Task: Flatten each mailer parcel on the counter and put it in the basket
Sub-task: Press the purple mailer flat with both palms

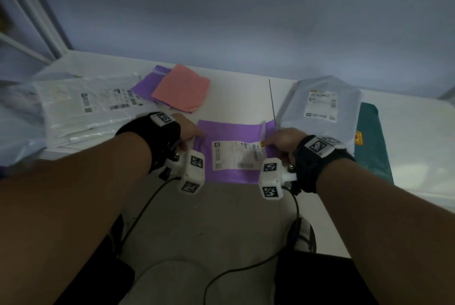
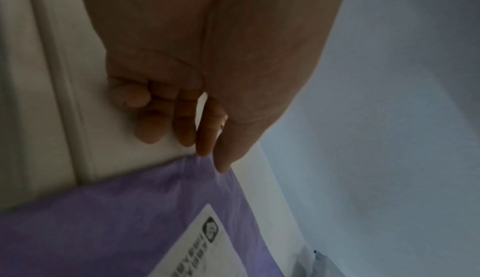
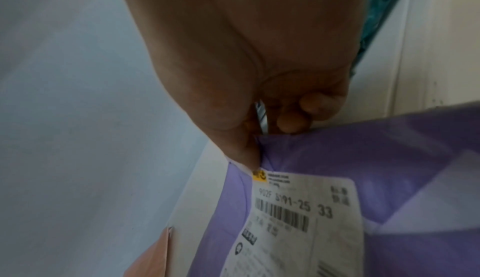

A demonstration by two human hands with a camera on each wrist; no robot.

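From the head view, I've got the purple mailer [image 1: 236, 152] at the counter's [image 1: 229, 88] near edge, label up, part of it hanging past the edge toward me. My left hand [image 1: 188, 131] is on its left side, my right hand [image 1: 283, 139] on its right side. Behind it, a pink mailer [image 1: 181, 88] lies on another purple one [image 1: 145, 87]; white mailers [image 1: 93, 105] are stacked at the left, a grey mailer [image 1: 322, 107] at the right with a teal mailer [image 1: 371, 144] just beside it.

Left wrist view now: my thumb and forefinger pinch the purple mailer's [image 2: 130, 215] corner, my left hand [image 2: 213, 76] with the other fingers [image 2: 153, 125] loosely curled, off the plastic.

Right wrist view: my right hand [image 3: 259, 66] nips the purple mailer [image 3: 376, 158] near the label's [image 3: 298, 220] yellow corner, thumb on top, remaining fingers [image 3: 293, 123] curled in. The pink mailer [image 3: 153, 256] shows at lower left, the teal one [image 3: 381, 14] at the upper right.
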